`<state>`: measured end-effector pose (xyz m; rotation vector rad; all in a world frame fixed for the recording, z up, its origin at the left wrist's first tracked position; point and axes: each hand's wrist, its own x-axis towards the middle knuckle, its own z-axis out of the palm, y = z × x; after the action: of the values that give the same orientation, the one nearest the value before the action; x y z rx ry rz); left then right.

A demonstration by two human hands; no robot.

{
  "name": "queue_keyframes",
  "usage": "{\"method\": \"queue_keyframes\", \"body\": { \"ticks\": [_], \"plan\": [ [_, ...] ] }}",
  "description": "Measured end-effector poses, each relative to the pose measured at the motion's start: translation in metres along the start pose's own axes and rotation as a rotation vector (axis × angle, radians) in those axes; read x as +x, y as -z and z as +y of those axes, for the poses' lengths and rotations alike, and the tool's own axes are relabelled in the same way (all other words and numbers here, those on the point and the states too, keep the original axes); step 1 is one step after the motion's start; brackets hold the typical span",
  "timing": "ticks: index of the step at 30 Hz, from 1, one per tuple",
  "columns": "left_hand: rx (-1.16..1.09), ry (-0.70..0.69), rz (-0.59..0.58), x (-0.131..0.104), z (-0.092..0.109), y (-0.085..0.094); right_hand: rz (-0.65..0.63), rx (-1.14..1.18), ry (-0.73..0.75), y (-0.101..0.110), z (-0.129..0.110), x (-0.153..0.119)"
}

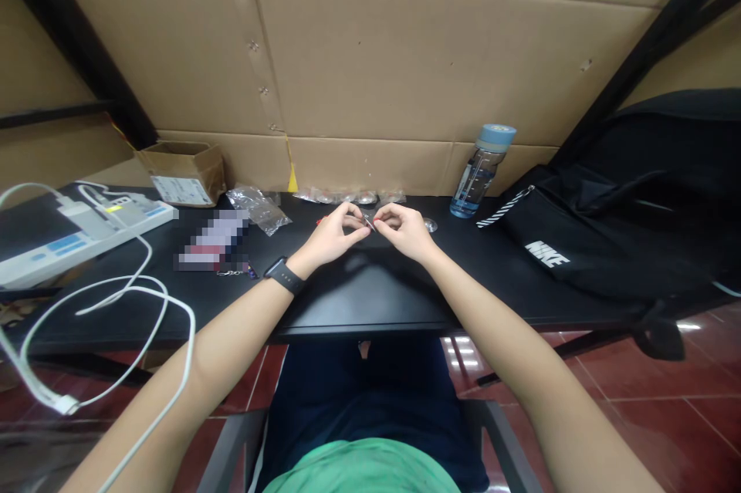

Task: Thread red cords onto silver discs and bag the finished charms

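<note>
My left hand (336, 237) and my right hand (405, 232) meet over the middle of the black table, their fingertips pinched close together. Between them is a small, thin piece (369, 223) that looks metallic; its kind is too small to make out. A dark watch (284, 275) is on my left wrist. Just behind my right hand lies a small round clear item (429, 224), partly covered by the hand. A bit of red shows beside my left hand. Several small clear packets (333, 197) lie in a row behind both hands.
A clear plastic bag (259, 209) and an open cardboard box (183, 173) are at the back left. Nearer left are a power strip (86, 242) and looping white cables (165, 294). At right stand a water bottle (479, 171) and a black bag (579, 238). Cardboard walls the back.
</note>
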<state>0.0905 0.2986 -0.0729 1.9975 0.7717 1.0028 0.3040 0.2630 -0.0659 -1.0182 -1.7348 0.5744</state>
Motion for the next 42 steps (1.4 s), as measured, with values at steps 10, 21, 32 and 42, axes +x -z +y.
{"method": "queue_keyframes", "body": {
  "ticks": [10,21,32,42],
  "plan": [
    [0.087,-0.060,0.057,0.000,0.003,0.004,-0.107,0.178,-0.072,0.005,-0.001,0.002],
    [0.239,-0.115,0.057,-0.003,0.005,0.005,-0.142,0.313,-0.160,0.006,0.011,0.004],
    [0.265,-0.084,0.019,-0.004,0.007,0.004,-0.229,0.261,-0.072,0.005,0.013,0.001],
    [0.192,-0.055,0.003,-0.002,0.001,0.004,-0.308,0.108,0.025,0.009,0.006,0.000]
  ]
}}
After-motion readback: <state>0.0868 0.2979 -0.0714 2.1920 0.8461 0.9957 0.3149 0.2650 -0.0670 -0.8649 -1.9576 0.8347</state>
